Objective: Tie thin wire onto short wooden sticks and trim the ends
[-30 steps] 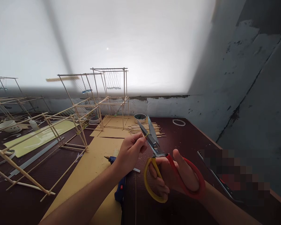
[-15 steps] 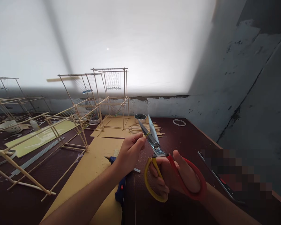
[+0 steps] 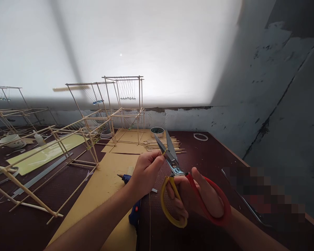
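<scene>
My right hand (image 3: 191,195) holds a pair of scissors (image 3: 176,167) with one yellow and one red handle. The fingers are through the yellow loop and the thumb through the red one. Its blades stand apart and point away from me. My left hand (image 3: 148,170) is closed in a pinch on a thin thread, whose yellowish end (image 3: 165,151) shows against the left blade. A long strand (image 3: 150,223) hangs below the left hand toward the table's near edge. Under my left wrist lies a blue glue gun (image 3: 133,214), partly hidden by the arm.
Stick frames (image 3: 91,118) with hanging glass balls stand at left and behind. A bundle of thin sticks (image 3: 176,143) and a round tin (image 3: 157,131) lie beyond the scissors. A cardboard sheet (image 3: 99,202) covers part of the table. At right rests a phone-like object (image 3: 251,205), partly blurred.
My left hand has shifted slightly right, closer to the scissors. The scissors' handles have moved very little, and both hands keep their hold.
</scene>
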Motion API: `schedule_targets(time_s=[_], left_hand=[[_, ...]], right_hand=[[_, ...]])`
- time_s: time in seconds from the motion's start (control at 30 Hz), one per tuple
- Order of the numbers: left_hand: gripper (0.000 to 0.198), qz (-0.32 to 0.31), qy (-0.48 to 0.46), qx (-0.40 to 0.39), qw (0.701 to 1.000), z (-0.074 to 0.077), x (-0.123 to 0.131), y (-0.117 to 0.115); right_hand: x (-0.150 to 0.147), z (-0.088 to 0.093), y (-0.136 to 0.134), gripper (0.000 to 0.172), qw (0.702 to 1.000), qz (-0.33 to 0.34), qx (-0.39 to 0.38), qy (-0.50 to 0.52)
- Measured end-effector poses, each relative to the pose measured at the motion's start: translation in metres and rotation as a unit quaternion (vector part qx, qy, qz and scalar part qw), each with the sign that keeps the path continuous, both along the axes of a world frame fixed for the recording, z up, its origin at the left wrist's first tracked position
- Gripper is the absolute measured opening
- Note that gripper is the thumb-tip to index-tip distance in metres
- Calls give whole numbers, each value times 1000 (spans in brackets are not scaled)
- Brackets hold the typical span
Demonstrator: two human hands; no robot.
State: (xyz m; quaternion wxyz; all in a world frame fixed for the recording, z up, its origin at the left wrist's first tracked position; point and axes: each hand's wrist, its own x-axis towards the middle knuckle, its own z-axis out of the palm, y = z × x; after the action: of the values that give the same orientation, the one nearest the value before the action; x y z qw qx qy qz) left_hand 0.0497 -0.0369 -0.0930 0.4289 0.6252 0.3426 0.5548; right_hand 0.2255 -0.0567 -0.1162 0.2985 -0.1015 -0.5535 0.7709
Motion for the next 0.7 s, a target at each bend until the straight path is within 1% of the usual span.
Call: schedule_targets(time_s=[0.23, 0.43, 0.6, 0.7], left_hand=[[34, -2, -8, -13, 1000, -1, 1, 1], [33, -22, -11, -10, 1000, 2, 2, 1], [33, -23, -14, -15, 1000, 5, 2, 0], [33, -22, -18, -19, 999, 6, 3, 0]], right_hand=[[-1, 0, -1, 82, 1000, 14, -13, 4], [-2, 3, -1, 81, 999, 21, -22, -18], [-2, 6, -2, 80, 999, 28, -25, -20], [-1, 6, -2, 82, 999, 20, -24, -18]])
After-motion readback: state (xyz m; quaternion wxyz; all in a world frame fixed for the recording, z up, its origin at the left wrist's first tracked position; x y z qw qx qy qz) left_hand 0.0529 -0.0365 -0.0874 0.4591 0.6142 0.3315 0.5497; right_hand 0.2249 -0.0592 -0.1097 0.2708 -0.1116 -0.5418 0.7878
